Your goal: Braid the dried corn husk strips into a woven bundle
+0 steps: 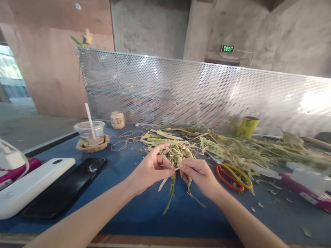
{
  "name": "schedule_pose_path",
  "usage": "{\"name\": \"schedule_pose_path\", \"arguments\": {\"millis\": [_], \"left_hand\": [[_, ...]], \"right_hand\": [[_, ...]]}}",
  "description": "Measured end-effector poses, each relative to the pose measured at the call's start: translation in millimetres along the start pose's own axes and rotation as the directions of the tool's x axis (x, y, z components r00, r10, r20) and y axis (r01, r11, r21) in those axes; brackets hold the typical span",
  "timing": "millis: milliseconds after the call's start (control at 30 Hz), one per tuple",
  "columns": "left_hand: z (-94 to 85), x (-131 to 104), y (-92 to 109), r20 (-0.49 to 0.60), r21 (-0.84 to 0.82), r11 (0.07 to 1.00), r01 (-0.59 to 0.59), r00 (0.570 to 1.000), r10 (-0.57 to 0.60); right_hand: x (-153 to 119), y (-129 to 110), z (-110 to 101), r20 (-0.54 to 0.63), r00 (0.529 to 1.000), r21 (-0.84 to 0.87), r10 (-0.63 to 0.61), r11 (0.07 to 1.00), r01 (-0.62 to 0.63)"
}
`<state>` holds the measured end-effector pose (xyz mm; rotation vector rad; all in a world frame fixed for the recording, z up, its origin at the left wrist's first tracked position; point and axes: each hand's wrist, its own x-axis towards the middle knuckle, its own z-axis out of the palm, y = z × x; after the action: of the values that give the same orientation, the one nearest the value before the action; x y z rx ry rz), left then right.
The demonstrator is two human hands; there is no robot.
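Note:
A tangled bundle of pale green plant strips (178, 153) lies at the middle of the blue table, with a few ends hanging toward the front. My left hand (155, 165) is at its left front, thumb and a finger pinched on a thin pale strip, the index finger raised. Close by on the right, my right hand (195, 172) is closed on the same strip, its fingertips nearly meeting those of my left hand. Parts of the bundle are hidden behind both hands.
Scissors (234, 177) lie right of my right hand, before a heap of dry leaves (232, 148). A yellow-green can (247, 127) stands behind. On the left are a phone (66, 187), a white power bank (36, 186), a lidded cup (90, 132) and string (126, 139).

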<state>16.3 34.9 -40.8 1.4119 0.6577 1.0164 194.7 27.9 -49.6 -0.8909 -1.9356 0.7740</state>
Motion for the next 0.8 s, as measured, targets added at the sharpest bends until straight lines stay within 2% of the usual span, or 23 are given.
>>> {"name": "schedule_pose_path", "arguments": {"millis": [133, 267, 433, 667, 800], "left_hand": [[0.4, 0.3, 1.7, -0.02, -0.015, 1.0, 0.011, 1.0, -0.012], [-0.7, 1.0, 5.8, -0.045, 0.001, 0.997, 0.08, 0.996, -0.08], [-4.6, 3.2, 7.7, 0.001, -0.016, 0.99, 0.14, 0.99, -0.14], [-3.4, 1.9, 11.2, -0.084, 0.058, 0.997, 0.058, 0.995, -0.053], [-3.6, 2.6, 14.0, -0.162, 0.038, 0.994, 0.1, 0.982, -0.092]], "right_hand": [[1.2, -0.2, -0.6, -0.016, 1.0, 0.047, 0.017, 0.999, -0.016], [5.1, 2.5, -3.0, -0.048, 0.996, 0.116, 0.076, 0.991, -0.07], [8.7, 7.4, -3.6, -0.129, 0.984, 0.194, 0.12, 0.977, -0.094], [8.3, 8.6, 1.3, -0.072, 0.989, 0.288, 0.131, 0.952, -0.105], [5.6, 10.9, 4.1, -0.016, 0.995, 0.356, 0.097, 0.931, -0.085]]}}
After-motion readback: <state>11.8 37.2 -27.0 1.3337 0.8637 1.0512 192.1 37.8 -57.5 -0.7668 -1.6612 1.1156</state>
